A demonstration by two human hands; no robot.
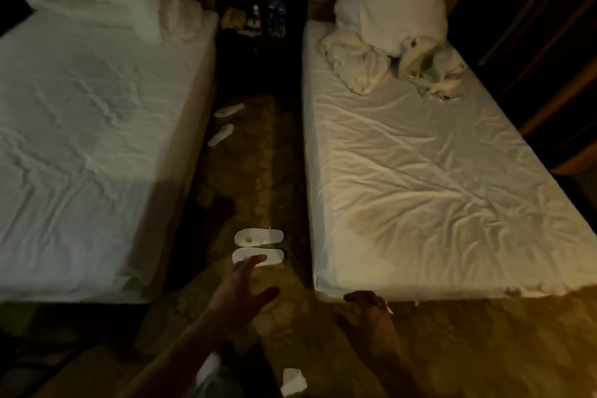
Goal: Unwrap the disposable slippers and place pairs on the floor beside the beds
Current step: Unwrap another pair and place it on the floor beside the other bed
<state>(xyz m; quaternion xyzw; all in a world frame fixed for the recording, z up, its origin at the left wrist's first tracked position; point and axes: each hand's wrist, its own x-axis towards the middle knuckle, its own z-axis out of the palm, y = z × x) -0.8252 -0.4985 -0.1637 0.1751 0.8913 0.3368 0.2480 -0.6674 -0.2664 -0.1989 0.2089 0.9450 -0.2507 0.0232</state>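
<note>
Second pair of slippers being set down by the right bed

The left hand (240,284) reached out with its fingers spread and straight, fingertips just over the near slipper (258,256), holding nothing. The right hand (366,307) rested at the foot corner of the right bed (436,187); I could not tell if its grip was curled or loose. The near slipper and the far slipper (258,236) lay side by side on the floor (252,178), just beside the right bed, each lying crossways with one end toward that bed. Another pair (224,124) lay farther up, across the aisle from the right bed, slanted and a bit apart. This step looked almost done. Next, I think, the hand only needed to nudge the near pair straight. A white wrapper scrap (292,381) lay near the foot of the right bed.
</note>
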